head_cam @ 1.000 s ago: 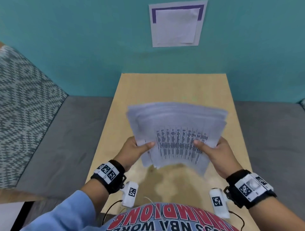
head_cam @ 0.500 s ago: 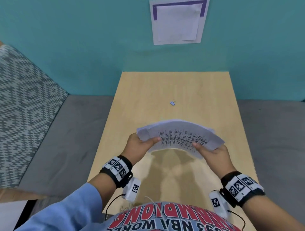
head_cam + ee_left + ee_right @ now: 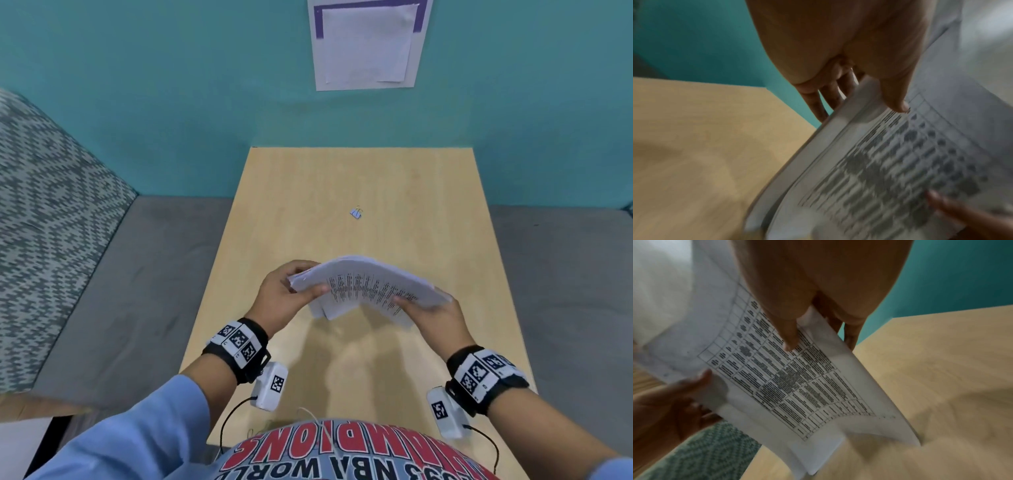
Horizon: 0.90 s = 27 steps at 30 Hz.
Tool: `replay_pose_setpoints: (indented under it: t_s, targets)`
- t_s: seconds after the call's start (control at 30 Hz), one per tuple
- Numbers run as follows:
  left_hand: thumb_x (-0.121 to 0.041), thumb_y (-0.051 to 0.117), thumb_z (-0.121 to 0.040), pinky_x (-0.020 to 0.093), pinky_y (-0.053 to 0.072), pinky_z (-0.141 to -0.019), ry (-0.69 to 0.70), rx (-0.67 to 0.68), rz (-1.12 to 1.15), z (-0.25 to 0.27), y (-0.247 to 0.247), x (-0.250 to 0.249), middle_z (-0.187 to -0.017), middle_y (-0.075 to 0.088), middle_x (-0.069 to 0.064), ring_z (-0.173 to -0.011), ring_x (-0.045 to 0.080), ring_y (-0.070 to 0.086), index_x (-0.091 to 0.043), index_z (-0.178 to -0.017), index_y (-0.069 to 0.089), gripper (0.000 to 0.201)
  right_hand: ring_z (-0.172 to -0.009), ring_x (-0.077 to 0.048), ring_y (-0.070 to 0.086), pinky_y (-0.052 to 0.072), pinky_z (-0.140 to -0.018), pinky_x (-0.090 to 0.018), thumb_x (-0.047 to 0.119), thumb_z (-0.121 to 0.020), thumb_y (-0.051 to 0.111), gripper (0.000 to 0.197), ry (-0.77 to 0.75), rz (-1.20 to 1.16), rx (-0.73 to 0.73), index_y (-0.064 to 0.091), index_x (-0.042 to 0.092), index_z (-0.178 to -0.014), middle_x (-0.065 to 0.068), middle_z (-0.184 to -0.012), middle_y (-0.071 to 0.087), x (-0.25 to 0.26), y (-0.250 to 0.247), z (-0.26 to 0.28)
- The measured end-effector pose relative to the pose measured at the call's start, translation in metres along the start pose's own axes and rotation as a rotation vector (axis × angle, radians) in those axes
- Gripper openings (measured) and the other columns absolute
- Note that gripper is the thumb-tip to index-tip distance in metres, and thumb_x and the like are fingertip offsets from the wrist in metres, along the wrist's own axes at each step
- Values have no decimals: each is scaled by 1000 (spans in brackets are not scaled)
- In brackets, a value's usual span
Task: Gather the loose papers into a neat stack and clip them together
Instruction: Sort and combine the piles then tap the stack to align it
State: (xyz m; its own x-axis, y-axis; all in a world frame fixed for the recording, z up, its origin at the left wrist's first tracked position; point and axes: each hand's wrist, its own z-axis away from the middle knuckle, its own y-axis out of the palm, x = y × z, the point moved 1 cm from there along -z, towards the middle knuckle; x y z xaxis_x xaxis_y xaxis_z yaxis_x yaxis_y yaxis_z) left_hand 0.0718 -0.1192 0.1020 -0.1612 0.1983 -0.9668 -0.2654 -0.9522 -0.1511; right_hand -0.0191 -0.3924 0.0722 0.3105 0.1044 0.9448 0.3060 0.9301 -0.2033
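A stack of printed papers (image 3: 366, 286) is held above the wooden table (image 3: 428, 192), near its front, tipped toward the person. My left hand (image 3: 291, 296) grips the stack's left edge, thumb on top and fingers behind. My right hand (image 3: 431, 313) grips the right edge the same way. The left wrist view shows the left thumb (image 3: 894, 95) on the papers (image 3: 890, 162) and fingers under them. In the right wrist view the right thumb (image 3: 789, 335) presses the printed sheet (image 3: 797, 382). A small binder clip (image 3: 357, 212) lies alone on the table farther back.
A teal wall (image 3: 171, 102) rises behind the table with a white sheet (image 3: 366, 44) taped on it. Grey carpet (image 3: 144, 291) lies on both sides, and a patterned rug (image 3: 44, 205) is at the left.
The papers have been tipped down and lowered from a raised, fanned position, uncovering the binder clip. Both hands moved lower and closer together while keeping hold.
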Motion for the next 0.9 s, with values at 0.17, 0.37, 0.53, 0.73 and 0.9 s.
replay_pose_setpoints:
  t_s: [0.17, 0.37, 0.53, 0.73, 0.9]
  targets:
    - [-12, 87, -87, 17, 56, -79, 192, -88, -146, -7, -28, -49, -89, 78, -15, -82, 0, 71, -28, -104, 78, 25, -74, -1, 71, 55, -83, -33, 18, -88, 81, 21, -56, 52, -37, 78, 36, -80, 22, -77, 78, 12, -4, -7]
    - [-45, 74, -89, 30, 59, -82, 341, 312, -1100, 1, -22, -112, -104, 79, -21, -95, 2, 74, -43, -117, 72, 28, -86, 1, 70, 55, -76, -21, -9, -85, 66, 40, -406, 391, 168, 80, 26, -97, 18, -90, 77, 50, -8, -3]
    - [-14, 54, -86, 37, 55, -65, 391, 361, -1218, 0, 2, -103, -87, 79, -3, -82, 26, 70, -33, -102, 77, 34, -91, -4, 73, 56, -80, -27, 2, -84, 69, 34, -358, 374, 205, 81, 30, -98, 16, -94, 79, 70, -12, -4]
    - [-20, 76, -98, 24, 45, -63, 126, 201, -534, -10, -35, -79, -73, 75, -10, -65, -10, 55, -17, -82, 78, 17, -113, -24, 66, 52, -87, -32, 41, -66, 96, 73, 84, 259, -206, 65, 17, -128, 3, -126, 65, 35, -82, -21]
    - [-22, 83, -93, 33, 58, -78, -86, 157, -163, -14, -40, -55, -94, 85, -3, -81, 10, 75, -17, -92, 84, 5, -114, -27, 74, 63, -90, -35, 18, -80, 81, 49, 153, -355, 261, 69, 7, -126, -12, -129, 75, 42, -70, -12]
